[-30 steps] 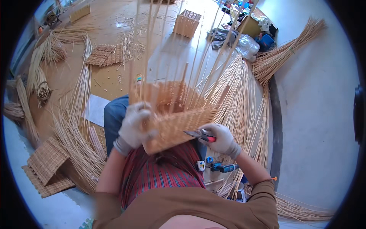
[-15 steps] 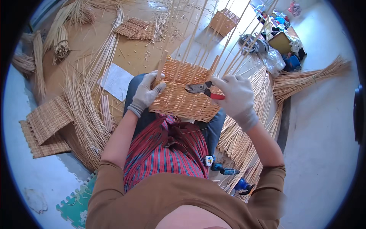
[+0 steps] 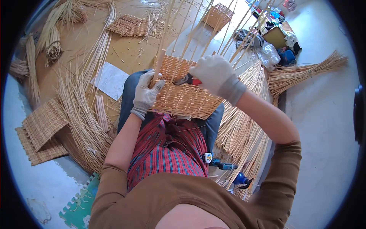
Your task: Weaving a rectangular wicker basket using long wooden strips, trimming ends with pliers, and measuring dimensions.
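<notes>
- Golden wicker forms the basket [image 3: 187, 102] over my lap, between my two hands; I take it as the middle of my clock.
- Tall pale strands [image 3: 167, 24] rise from it, most leaning toward 12 and 1 o'clock.
- At 9 o'clock my left hand [image 3: 146, 92] pinches the basket's left corner, thumb laid across the woven front, right beside a thick upright stick [image 3: 159, 65].
- At 2 o'clock my right hand [image 3: 216, 75] is curled in a fist around the red handle of the cutters [image 3: 184, 79]; their blades point toward 9, close to the rim. I can't tell whether they touch a strand.
- White gloves cover both hands.
- Farther out at 9 lies a sheet of paper [image 3: 109, 81]; toward 8, two woven mats [image 3: 45, 124] overlap.
- Toward 1 stands another basket-like box [image 3: 218, 18].
- At 3 lies a tied bundle [image 3: 310, 71] of thin sticks; at 4, loose reeds [image 3: 244, 118] fan out.
- Near 5 are a blue drill [image 3: 225, 165] and a white tape measure [image 3: 207, 157].
</notes>
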The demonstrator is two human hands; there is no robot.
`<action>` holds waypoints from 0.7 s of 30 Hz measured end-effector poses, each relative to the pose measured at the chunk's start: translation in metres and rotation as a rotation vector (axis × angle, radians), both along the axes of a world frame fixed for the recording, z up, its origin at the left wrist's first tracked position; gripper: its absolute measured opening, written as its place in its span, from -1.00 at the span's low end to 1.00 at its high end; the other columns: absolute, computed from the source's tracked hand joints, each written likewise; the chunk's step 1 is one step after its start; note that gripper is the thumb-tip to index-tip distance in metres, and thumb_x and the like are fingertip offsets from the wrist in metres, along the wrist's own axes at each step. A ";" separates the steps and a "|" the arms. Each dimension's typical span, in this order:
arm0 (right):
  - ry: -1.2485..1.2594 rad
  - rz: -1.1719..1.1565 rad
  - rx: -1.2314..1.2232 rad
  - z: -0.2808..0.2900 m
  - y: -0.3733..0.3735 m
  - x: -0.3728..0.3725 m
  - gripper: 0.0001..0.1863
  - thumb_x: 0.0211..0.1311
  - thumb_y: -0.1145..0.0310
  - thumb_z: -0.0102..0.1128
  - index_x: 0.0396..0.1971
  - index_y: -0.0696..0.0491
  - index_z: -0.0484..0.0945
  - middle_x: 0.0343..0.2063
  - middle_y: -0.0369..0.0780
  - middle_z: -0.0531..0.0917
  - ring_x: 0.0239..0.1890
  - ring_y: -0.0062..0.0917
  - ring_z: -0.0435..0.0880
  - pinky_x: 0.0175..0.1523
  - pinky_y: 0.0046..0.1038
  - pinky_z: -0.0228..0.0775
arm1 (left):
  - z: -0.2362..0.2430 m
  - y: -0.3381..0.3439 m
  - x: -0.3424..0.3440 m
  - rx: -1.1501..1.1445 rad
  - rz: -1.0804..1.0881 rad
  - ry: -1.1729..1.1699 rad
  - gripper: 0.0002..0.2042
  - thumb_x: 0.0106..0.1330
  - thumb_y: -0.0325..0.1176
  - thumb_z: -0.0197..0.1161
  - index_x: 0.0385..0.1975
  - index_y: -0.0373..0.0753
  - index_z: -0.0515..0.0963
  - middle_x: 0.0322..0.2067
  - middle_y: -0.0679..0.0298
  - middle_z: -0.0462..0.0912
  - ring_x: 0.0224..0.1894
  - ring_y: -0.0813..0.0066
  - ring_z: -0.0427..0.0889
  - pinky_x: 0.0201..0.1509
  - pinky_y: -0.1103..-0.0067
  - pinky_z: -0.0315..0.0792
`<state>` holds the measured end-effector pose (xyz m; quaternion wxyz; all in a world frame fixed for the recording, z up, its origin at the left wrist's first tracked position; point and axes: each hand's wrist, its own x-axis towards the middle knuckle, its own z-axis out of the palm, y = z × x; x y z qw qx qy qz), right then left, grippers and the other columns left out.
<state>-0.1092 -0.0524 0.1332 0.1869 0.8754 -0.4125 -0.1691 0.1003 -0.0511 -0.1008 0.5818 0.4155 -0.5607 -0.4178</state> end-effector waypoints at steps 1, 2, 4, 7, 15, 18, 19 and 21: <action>-0.094 0.046 0.033 0.010 0.002 -0.008 -0.70 0.00 0.17 0.44 -0.21 -0.19 0.68 -0.37 -0.27 0.65 -0.22 -0.31 0.67 -0.09 -0.28 0.50 | 0.002 0.001 0.000 0.022 0.002 0.000 -0.65 0.30 -0.38 0.44 0.04 -0.28 0.55 0.06 0.21 0.55 0.09 0.45 0.54 0.24 0.55 0.42; -0.189 0.091 0.067 0.021 0.004 -0.012 -0.84 0.03 0.25 0.37 -0.32 -0.16 0.71 -0.39 -0.25 0.67 -0.26 -0.28 0.69 -0.13 -0.29 0.52 | 0.002 0.001 -0.001 0.023 0.002 0.006 -0.65 0.30 -0.38 0.44 0.04 -0.28 0.55 0.06 0.21 0.55 0.09 0.45 0.54 0.24 0.55 0.42; -0.098 0.014 0.044 0.032 0.010 -0.015 -0.82 0.02 0.29 0.36 -0.31 -0.18 0.71 -0.37 -0.26 0.67 -0.22 -0.33 0.69 -0.12 -0.28 0.53 | 0.001 -0.003 -0.001 0.104 -0.040 0.095 -0.65 0.29 -0.39 0.44 0.04 -0.28 0.55 0.06 0.22 0.54 0.09 0.47 0.54 0.23 0.55 0.43; 0.037 0.077 -0.106 0.023 0.004 -0.026 -0.86 0.07 0.37 0.32 -0.33 -0.15 0.70 -0.33 -0.29 0.67 -0.14 -0.41 0.66 -0.14 -0.32 0.55 | -0.002 -0.003 -0.001 0.122 -0.042 0.094 -0.64 0.30 -0.38 0.44 0.05 -0.28 0.54 0.06 0.24 0.54 0.07 0.48 0.54 0.21 0.56 0.43; 0.063 0.003 0.035 0.022 0.010 -0.037 -0.84 0.02 0.29 0.37 -0.33 -0.17 0.69 -0.36 -0.30 0.65 -0.16 -0.39 0.67 -0.11 -0.32 0.53 | -0.010 -0.001 -0.001 0.126 -0.042 0.122 -0.62 0.30 -0.37 0.44 0.08 -0.28 0.53 0.07 0.24 0.54 0.06 0.50 0.55 0.19 0.57 0.45; 0.085 0.006 -0.033 0.034 0.013 -0.054 -0.74 -0.08 0.21 0.46 -0.31 -0.20 0.69 -0.38 -0.32 0.63 -0.16 -0.37 0.64 -0.08 -0.31 0.51 | -0.006 -0.001 -0.002 0.123 -0.009 0.093 -0.61 0.31 -0.38 0.43 0.09 -0.29 0.51 0.07 0.24 0.56 0.05 0.52 0.55 0.18 0.58 0.46; 0.094 0.022 -0.053 0.034 0.012 -0.056 -0.84 0.02 0.29 0.37 -0.34 -0.17 0.70 -0.37 -0.31 0.65 -0.17 -0.39 0.66 -0.08 -0.34 0.52 | -0.004 0.000 -0.003 0.136 -0.006 0.110 -0.60 0.31 -0.39 0.43 0.10 -0.29 0.51 0.06 0.24 0.57 0.04 0.52 0.55 0.17 0.58 0.48; 0.108 0.056 -0.082 0.028 0.011 -0.057 -0.91 0.12 0.36 0.29 -0.36 -0.14 0.70 -0.36 -0.30 0.67 -0.16 -0.40 0.68 -0.06 -0.37 0.52 | -0.003 0.001 -0.005 0.143 -0.003 0.132 -0.59 0.32 -0.41 0.42 0.11 -0.31 0.49 0.02 0.24 0.59 0.00 0.54 0.57 0.14 0.59 0.51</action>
